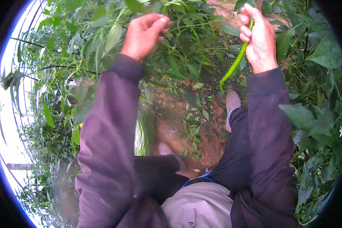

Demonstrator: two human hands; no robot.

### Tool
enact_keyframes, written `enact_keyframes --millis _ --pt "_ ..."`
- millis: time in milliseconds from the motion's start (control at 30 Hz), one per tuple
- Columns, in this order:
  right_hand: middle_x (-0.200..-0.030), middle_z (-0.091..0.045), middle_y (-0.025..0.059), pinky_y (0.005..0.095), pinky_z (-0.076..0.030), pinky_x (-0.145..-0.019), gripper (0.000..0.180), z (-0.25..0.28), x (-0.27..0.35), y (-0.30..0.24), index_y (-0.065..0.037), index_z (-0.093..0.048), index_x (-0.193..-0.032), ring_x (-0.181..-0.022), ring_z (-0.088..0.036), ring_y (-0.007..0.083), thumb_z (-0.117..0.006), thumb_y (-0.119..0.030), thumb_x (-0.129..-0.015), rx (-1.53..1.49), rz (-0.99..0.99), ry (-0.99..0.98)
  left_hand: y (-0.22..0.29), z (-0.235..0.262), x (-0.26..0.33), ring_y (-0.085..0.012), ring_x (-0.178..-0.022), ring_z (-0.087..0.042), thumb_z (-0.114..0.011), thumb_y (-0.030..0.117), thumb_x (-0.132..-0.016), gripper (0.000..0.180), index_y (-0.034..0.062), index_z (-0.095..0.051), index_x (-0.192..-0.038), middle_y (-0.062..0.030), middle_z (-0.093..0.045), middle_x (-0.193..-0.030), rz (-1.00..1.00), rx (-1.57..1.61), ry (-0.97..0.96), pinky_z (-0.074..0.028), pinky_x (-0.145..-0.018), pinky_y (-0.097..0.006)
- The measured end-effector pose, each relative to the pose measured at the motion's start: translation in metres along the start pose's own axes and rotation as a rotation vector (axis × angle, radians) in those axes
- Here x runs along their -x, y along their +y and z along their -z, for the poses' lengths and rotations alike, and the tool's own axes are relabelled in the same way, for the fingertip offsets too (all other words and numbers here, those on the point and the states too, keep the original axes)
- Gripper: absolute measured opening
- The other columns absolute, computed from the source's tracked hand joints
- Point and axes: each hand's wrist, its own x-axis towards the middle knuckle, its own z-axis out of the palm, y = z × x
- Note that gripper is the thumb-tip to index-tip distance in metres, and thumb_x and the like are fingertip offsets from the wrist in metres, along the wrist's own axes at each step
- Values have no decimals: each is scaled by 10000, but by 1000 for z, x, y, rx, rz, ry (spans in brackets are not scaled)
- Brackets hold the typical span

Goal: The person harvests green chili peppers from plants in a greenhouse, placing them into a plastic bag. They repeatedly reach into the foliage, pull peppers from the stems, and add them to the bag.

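Note:
My right hand is raised at the upper right, its fingers curled round a long green chili pepper. The pepper's thin, curved tip hangs down below the palm. At the upper middle, my left hand is among the leaves of a pepper plant, thumb and fingers drawn together. Whatever lies between those fingers, if anything, is too small to make out. Several slender green peppers seem to hang in the foliage between the two hands.
Beside my left leg stands what looks like a clear plastic bag filled with long green peppers. Leafy plants line the right side, and more foliage the left. Fallen leaves and small weeds lie on reddish soil around my feet.

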Motion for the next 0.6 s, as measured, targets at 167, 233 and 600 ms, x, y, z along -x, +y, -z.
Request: enact_keyframes --millis 167,233,600 --pt "-741 -562 -89 178 -242 -450 206 10 -4 34 -106 -705 -977 -534 -379 -21 -757 -298 -920 385 -106 -94 -7 26 1 -136 -957 -682 -636 260 -1026 278 20 -701 -1149 -57 -732 -1108 80 52 63 -569 -802 -297" --pt "-761 -621 -79 187 -278 -468 201 9 -6 49 -103 -749 -977 -549 -406 -17 -754 -297 -924 521 -35 -205 -9 30 3 -138 -974 -682 -629 263 -1028 280 18 -703 -1142 -60 -732 -1105 82 54 81 -569 -812 -301" --pt "-775 -625 -69 188 -283 -463 227 10 -32 72 -81 -755 -1077 -584 -432 6 -717 -259 -940 517 -32 14 -12 32 23 -144 -989 -691 -601 257 -1038 287 12 -710 -1140 -63 -731 -1125 65 21 132 -571 -828 -294"
